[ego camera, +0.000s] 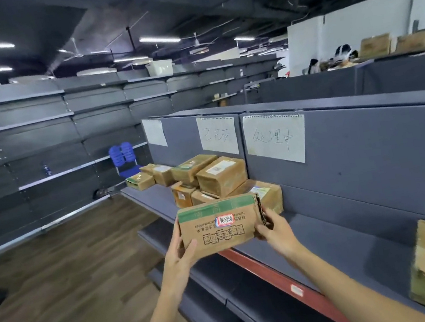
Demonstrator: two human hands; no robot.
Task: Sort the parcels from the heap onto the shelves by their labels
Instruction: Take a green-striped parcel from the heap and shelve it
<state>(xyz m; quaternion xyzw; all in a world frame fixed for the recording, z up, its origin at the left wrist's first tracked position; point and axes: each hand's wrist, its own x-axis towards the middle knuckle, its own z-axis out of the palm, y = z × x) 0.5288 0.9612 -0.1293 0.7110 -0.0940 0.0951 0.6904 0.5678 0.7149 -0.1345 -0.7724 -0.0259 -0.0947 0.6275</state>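
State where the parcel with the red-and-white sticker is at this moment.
In the head view, the parcel sits low at centre, held between the left hand and right hand in front of the shelf, just below the stacked boxes.

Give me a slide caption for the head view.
Both hands, left and right, hold a labelled parcel before the shelf.

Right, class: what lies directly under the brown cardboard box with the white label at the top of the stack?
The brown cardboard box with the white label rests on other cardboard parcels; their covered tops cannot be seen.
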